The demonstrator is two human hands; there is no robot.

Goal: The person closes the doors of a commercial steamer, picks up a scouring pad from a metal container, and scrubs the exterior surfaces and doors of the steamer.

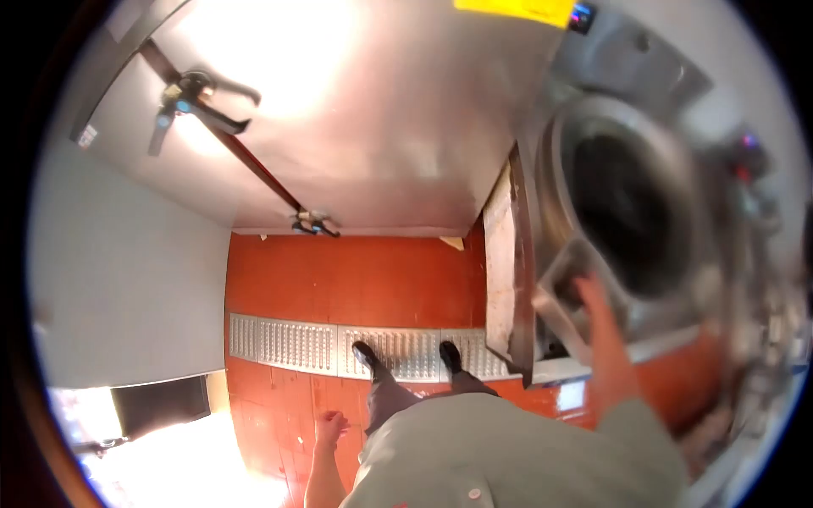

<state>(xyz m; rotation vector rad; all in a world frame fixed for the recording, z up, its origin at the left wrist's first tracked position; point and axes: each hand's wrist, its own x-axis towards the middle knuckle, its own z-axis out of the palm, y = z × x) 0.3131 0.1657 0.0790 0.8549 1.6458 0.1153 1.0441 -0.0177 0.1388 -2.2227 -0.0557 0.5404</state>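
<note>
From the head camera, the one view we have, we see our right hand (590, 292) at the box-shaped metal container (561, 328), which sits just beside the large round pan (622, 199). Blur hides the fingertips, so we cannot say whether they grip it or only reach inside. Our left hand (331, 427) hangs over the red floor (356, 284), loosely curled, apparently with nothing in it. We judge the container stiff and hard to break, moderately light unless filled, and slick if wet or greasy; opposite rims would give the surest hold, with both hands sharing the load.
</note>
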